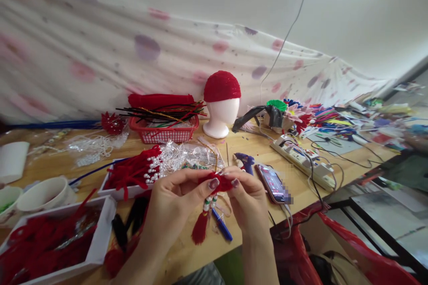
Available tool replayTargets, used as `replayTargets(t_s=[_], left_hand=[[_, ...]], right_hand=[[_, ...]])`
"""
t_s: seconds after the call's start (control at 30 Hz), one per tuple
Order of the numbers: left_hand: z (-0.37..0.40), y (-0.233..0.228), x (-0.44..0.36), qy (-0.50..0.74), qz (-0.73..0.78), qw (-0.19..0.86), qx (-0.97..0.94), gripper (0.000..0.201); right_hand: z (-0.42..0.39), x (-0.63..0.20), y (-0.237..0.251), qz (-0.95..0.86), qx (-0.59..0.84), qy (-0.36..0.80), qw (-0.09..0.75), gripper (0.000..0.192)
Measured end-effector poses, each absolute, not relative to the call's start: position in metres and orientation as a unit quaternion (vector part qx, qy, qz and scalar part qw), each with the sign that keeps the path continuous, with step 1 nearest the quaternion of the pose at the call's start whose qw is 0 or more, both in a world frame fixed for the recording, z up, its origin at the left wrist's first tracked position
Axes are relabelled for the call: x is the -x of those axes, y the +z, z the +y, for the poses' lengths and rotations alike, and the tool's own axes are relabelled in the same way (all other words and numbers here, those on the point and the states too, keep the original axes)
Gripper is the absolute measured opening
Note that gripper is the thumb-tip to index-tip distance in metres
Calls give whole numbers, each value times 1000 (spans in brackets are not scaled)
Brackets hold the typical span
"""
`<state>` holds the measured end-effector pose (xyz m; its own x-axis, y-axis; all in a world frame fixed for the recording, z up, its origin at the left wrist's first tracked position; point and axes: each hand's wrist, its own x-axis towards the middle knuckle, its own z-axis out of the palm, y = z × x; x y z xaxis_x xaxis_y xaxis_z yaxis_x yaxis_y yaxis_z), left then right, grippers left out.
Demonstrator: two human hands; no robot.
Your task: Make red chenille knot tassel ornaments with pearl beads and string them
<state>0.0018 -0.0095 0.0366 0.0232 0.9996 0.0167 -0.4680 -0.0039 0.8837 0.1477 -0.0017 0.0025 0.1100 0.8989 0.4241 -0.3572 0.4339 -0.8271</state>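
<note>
Between both hands, above the table's front edge, is a red fuzzy ornament (222, 183), its shape partly covered by fingers. From it hang white and green beads (209, 203) and a red tassel (199, 228). My left hand (182, 196) pinches the ornament's left side between thumb and fingers. On the other side, my right hand (245, 193) grips it the same way, thumb in front. A blue pen (221, 225) lies on the table just below the hands. Behind them rests a blue glue gun (245, 162).
White boxes (100, 236) of red fuzzy pieces stand at left, near a cup (47, 196). A red basket (163, 131) and a foam head (220, 116) in a red cap (222, 87) are behind. A phone (272, 182) and power strip (302, 160) lie right.
</note>
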Motion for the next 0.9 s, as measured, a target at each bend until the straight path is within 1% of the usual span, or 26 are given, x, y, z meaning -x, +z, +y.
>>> replayTargets(t_s=[0.2, 0.33, 0.6, 0.9], left_hand=[[-14, 42, -2, 592, 403, 591, -373, 16], [-12, 38, -1, 580, 400, 598, -382, 14], [-13, 43, -7, 594, 381, 621, -341, 15], [-12, 40, -8, 593, 386, 618, -342, 13]], right_hand=[[-3, -151, 6, -472, 282, 499, 670, 12], [-4, -153, 5, -484, 297, 481, 669, 10], [-2, -157, 0, -508, 308, 454, 664, 6], [-1, -158, -2, -523, 325, 414, 670, 5]])
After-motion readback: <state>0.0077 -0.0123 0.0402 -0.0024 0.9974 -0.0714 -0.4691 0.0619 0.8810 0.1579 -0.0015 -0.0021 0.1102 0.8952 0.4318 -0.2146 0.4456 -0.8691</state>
